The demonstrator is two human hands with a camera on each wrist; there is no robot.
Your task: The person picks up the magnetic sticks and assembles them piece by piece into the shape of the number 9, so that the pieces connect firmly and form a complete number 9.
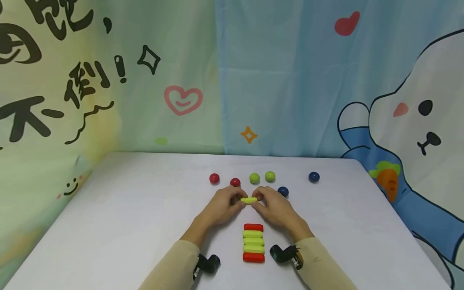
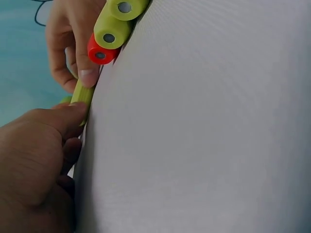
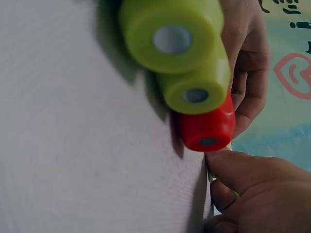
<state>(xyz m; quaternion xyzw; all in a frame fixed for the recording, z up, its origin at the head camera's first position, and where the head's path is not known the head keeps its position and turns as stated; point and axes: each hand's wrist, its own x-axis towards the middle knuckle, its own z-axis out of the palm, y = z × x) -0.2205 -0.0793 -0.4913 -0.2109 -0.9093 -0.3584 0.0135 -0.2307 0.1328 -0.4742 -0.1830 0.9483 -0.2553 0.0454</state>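
A short yellow-green magnetic rod (image 1: 249,200) lies crosswise between both hands at the middle of the table. My left hand (image 1: 225,205) pinches its left end between thumb and fingers, while my right hand (image 1: 277,207) pinches the right end. In the left wrist view the rod (image 2: 83,93) shows between the two thumbs; the right wrist view mostly hides it. Nearer to me lies a row of parallel rods: a red rod (image 1: 253,227) at the far end, three yellow-green rods (image 1: 253,241), and a red rod (image 1: 253,257) at the near end. Metal discs show in their ends.
Behind the hands sit two red balls (image 1: 214,178), two green balls (image 1: 270,176) and two dark blue balls (image 1: 313,177); one blue ball is partly behind my right hand. The white table (image 1: 145,209) ends at a printed curtain (image 1: 275,80).
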